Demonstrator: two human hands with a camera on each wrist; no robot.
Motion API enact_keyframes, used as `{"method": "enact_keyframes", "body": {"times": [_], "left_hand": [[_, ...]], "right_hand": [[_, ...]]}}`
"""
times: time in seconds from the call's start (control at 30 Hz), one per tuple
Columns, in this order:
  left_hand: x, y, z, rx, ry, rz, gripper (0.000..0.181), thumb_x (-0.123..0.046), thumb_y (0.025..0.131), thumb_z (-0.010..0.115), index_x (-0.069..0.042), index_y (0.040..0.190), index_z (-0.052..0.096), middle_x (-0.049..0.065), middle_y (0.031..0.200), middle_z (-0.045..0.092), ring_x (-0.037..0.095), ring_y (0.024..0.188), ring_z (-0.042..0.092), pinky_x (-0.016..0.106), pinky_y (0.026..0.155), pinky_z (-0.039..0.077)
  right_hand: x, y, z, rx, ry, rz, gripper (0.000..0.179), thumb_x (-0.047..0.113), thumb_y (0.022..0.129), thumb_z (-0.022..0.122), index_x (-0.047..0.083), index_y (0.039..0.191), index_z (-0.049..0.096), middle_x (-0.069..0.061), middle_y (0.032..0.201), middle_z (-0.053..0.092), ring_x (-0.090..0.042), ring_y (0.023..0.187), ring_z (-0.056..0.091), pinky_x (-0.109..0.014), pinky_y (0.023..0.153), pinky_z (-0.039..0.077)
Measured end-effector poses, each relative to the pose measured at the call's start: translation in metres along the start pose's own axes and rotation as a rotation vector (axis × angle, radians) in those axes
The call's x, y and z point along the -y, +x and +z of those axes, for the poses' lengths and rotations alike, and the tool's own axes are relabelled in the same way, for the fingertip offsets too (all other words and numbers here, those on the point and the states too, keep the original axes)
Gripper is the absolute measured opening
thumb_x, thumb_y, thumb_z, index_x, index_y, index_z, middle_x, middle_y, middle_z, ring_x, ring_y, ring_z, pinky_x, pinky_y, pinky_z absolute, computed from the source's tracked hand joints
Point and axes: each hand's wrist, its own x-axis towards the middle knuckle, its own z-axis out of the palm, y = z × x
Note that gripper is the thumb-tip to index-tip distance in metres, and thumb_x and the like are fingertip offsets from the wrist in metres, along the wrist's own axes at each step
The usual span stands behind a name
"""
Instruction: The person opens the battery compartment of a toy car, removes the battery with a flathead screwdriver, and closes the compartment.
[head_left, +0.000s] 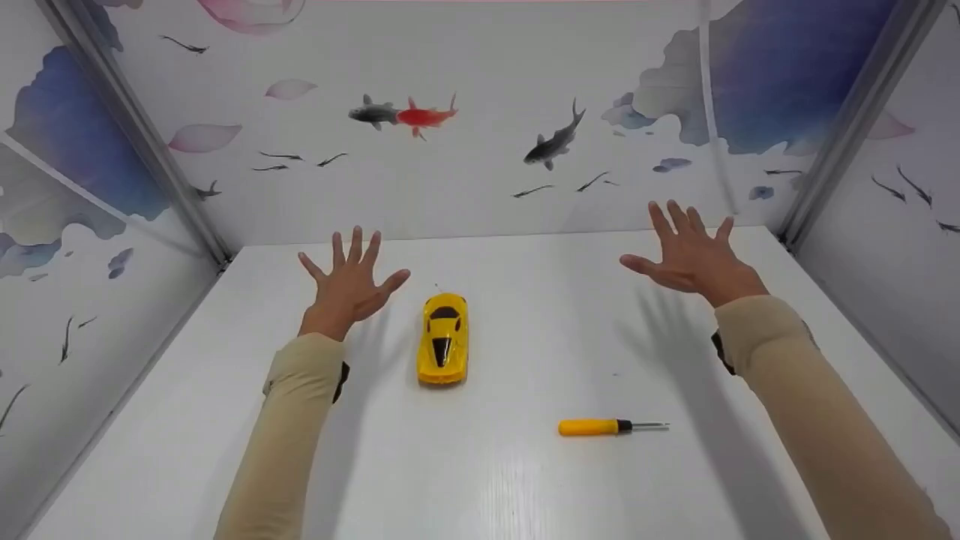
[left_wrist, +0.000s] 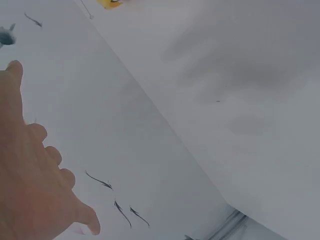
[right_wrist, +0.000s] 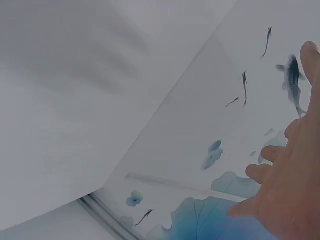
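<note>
On the white table (head_left: 510, 487), a yellow toy car (head_left: 443, 337) sits just to the right of the left hand (head_left: 345, 285), not touching it. The right hand (head_left: 697, 259) is up by the far edge, well apart from the car. Both hands hold nothing; their fingers are spread apart, & the shadows (head_left: 660, 330) below show they're up off the table. An orange screwdriver (head_left: 592, 427) lies nearer the person, btwn the arms, handle to the left, thin metal tip to the right. At the top of the left wrist view, the yellow bit is prob. the car, but too little shows to be sure. What could go wrong: the left thumb is closest to the car, so a quick swing in could bump it & make it roll or turn. The screwdriver could roll too, esp. if the tan right sleeve (head_left: 810, 397) came back low & brushed it, as its handle looks round. Grabbing it by the tip w/o looking could poke a finger.
</note>
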Motion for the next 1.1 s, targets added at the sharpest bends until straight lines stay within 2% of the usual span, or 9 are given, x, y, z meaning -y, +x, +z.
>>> {"method": "enact_keyframes", "body": {"times": [0.13, 0.23, 0.4, 0.53, 0.67, 0.77, 0.87, 0.97, 1.1], "left_hand": [[0.004, -0.007, 0.003, -0.001, -0.049, 0.022, 0.087, -0.068, 0.099, 0.033, -0.017, 0.162, 0.004, 0.017, 0.169, -0.007, 0.045, 0.153, -0.016, 0.080, 0.107, -0.018], [0.004, -0.012, 0.006, -0.009, -0.050, 0.050, 0.085, -0.066, 0.099, 0.036, -0.017, 0.162, 0.008, 0.016, 0.169, -0.003, 0.045, 0.154, -0.012, 0.079, 0.108, -0.017], [0.000, -0.017, 0.010, -0.059, -0.051, 0.085, 0.079, -0.062, 0.099, 0.041, -0.019, 0.162, 0.018, 0.015, 0.169, 0.006, 0.045, 0.155, -0.003, 0.078, 0.111, -0.015], [-0.002, -0.020, 0.012, -0.073, -0.132, 0.079, 0.076, -0.060, 0.100, 0.042, -0.020, 0.161, 0.022, 0.015, 0.169, 0.013, 0.044, 0.155, 0.003, 0.076, 0.112, -0.016], [-0.002, -0.023, 0.018, -0.045, -0.249, 0.056, 0.073, -0.058, 0.101, 0.043, -0.020, 0.160, 0.024, 0.015, 0.168, 0.018, 0.042, 0.155, 0.008, 0.072, 0.115, -0.016], [-0.001, -0.024, 0.024, -0.034, -0.308, 0.034, 0.068, -0.052, 0.102, 0.046, -0.020, 0.159, 0.029, 0.015, 0.166, 0.024, 0.040, 0.154, 0.017, 0.069, 0.120, -0.008], [-0.001, -0.024, 0.031, -0.039, -0.348, 0.014, 0.064, -0.048, 0.102, 0.049, -0.019, 0.157, 0.033, 0.014, 0.164, 0.031, 0.038, 0.152, 0.026, 0.064, 0.124, 0.005], [-0.002, -0.023, 0.037, -0.031, -0.417, -0.009, 0.062, -0.047, 0.103, 0.048, -0.019, 0.156, 0.035, 0.014, 0.163, 0.033, 0.038, 0.151, 0.028, 0.060, 0.124, 0.016], [-0.002, -0.023, 0.042, -0.008, -0.558, -0.035, 0.057, -0.045, 0.104, 0.047, -0.018, 0.154, 0.039, 0.015, 0.160, 0.038, 0.036, 0.148, 0.034, 0.056, 0.121, 0.029]], "right_hand": [[0.013, 0.000, 0.004, 0.004, 0.002, -0.024, 0.100, 0.071, 0.096, 0.038, 0.006, 0.161, -0.001, -0.028, 0.166, -0.005, -0.054, 0.151, -0.002, -0.082, 0.107, -0.011], [0.023, 0.000, 0.006, 0.012, 0.006, -0.047, 0.099, 0.071, 0.096, 0.038, 0.006, 0.161, 0.000, -0.027, 0.166, -0.006, -0.052, 0.152, -0.002, -0.081, 0.109, -0.009], [0.040, 0.001, 0.011, 0.014, 0.004, -0.068, 0.098, 0.069, 0.097, 0.040, 0.005, 0.161, 0.005, -0.027, 0.167, 0.001, -0.050, 0.153, 0.004, -0.078, 0.113, -0.004], [0.053, 0.002, 0.021, -0.009, 0.001, -0.071, 0.097, 0.069, 0.096, 0.042, 0.004, 0.161, 0.009, -0.027, 0.166, 0.010, -0.048, 0.152, 0.014, -0.075, 0.116, 0.002], [0.067, 0.003, 0.033, -0.020, 0.065, -0.075, 0.098, 0.069, 0.096, 0.042, 0.004, 0.161, 0.007, -0.026, 0.165, 0.014, -0.049, 0.150, 0.019, -0.073, 0.118, 0.008], [0.077, 0.004, 0.042, -0.007, 0.151, -0.072, 0.099, 0.067, 0.097, 0.043, 0.003, 0.161, 0.003, -0.028, 0.165, 0.013, -0.050, 0.149, 0.021, -0.071, 0.119, 0.012], [0.086, 0.004, 0.052, 0.016, 0.246, -0.065, 0.098, 0.065, 0.098, 0.045, 0.004, 0.161, 0.002, -0.029, 0.165, 0.010, -0.051, 0.149, 0.022, -0.068, 0.119, 0.017], [0.094, 0.003, 0.061, 0.037, 0.330, -0.068, 0.095, 0.061, 0.098, 0.048, 0.005, 0.161, 0.004, -0.028, 0.166, 0.009, -0.049, 0.149, 0.024, -0.065, 0.120, 0.021], [0.105, 0.001, 0.074, 0.047, 0.422, -0.085, 0.091, 0.056, 0.099, 0.053, 0.006, 0.161, 0.011, -0.025, 0.164, 0.018, -0.044, 0.148, 0.030, -0.060, 0.121, 0.026]]}}
